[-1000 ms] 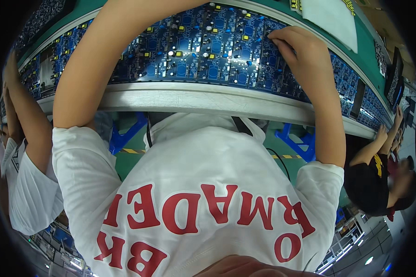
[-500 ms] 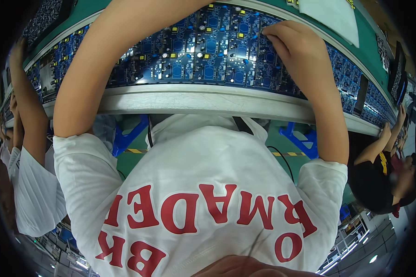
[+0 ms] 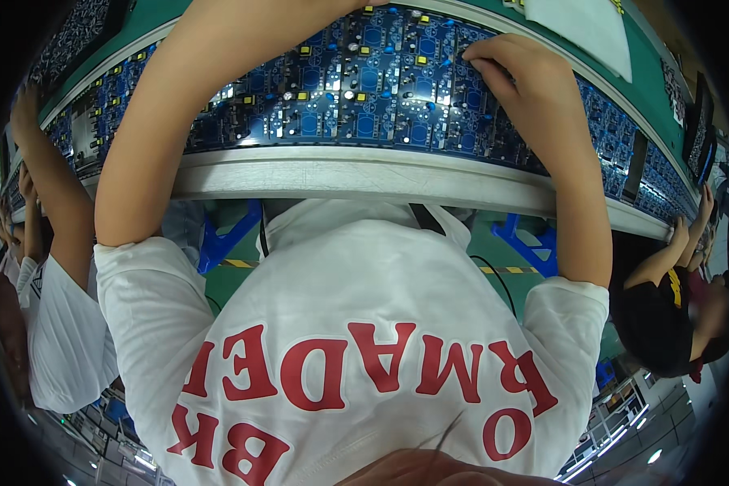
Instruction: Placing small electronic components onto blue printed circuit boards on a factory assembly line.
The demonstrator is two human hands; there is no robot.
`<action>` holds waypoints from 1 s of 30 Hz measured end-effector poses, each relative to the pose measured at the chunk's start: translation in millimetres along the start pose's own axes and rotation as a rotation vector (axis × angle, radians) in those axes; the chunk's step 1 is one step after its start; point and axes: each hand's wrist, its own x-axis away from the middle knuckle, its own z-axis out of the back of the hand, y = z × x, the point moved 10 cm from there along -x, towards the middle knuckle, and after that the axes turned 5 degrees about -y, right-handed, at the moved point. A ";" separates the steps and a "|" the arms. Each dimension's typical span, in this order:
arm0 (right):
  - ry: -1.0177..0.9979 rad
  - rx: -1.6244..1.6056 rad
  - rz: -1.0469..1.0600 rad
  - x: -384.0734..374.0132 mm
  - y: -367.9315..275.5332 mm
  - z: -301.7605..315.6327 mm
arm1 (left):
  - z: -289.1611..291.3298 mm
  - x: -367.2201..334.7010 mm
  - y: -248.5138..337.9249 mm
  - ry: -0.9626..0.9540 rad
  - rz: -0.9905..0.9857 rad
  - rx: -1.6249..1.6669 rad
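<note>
Panels of blue circuit boards [image 3: 370, 89] lie in a row along the rail in front of me, dotted with yellow, blue and white components. My right hand [image 3: 528, 74] is over the boards right of the middle, its fingers bent and drawn together at the tips, close to the board surface. Anything between those fingertips is too small to make out. My left arm reaches across the boards to the far side. At the top edge of the picture my left hand [image 3: 361, 3] is mostly cut off, with its fingers hidden.
A pale metal rail [image 3: 364, 172] runs along the near side of the boards. Beyond them, a white sheet [image 3: 583, 32] lies on a green surface. Co-workers' arms [image 3: 61, 182] reach in at left, others [image 3: 664, 259] at right. Blue stool parts [image 3: 530, 243] show below.
My right hand has shifted very slightly to the right. At left, a co-worker's hand and forearm have come down toward the near side. The boards look nearly unmoved.
</note>
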 end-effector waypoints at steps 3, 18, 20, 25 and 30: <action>0.004 0.005 0.007 0.4 -1.7 -0.2 | 1.1 0.3 6.5 -0.024 0.005 0.008; -0.013 -0.042 0.033 0.5 2.4 -5.4 | -25.9 7.2 5.7 -0.180 0.047 0.191; -0.012 -0.046 0.037 0.2 3.5 -3.7 | -34.1 15.2 -6.3 -0.179 0.001 0.142; -0.106 -0.117 -0.022 -8.0 1.0 4.4 | -39.1 20.0 -9.7 -0.207 -0.033 0.103; -0.164 -0.165 -0.081 -7.3 4.0 2.2 | -37.3 19.9 -7.8 -0.188 -0.046 0.105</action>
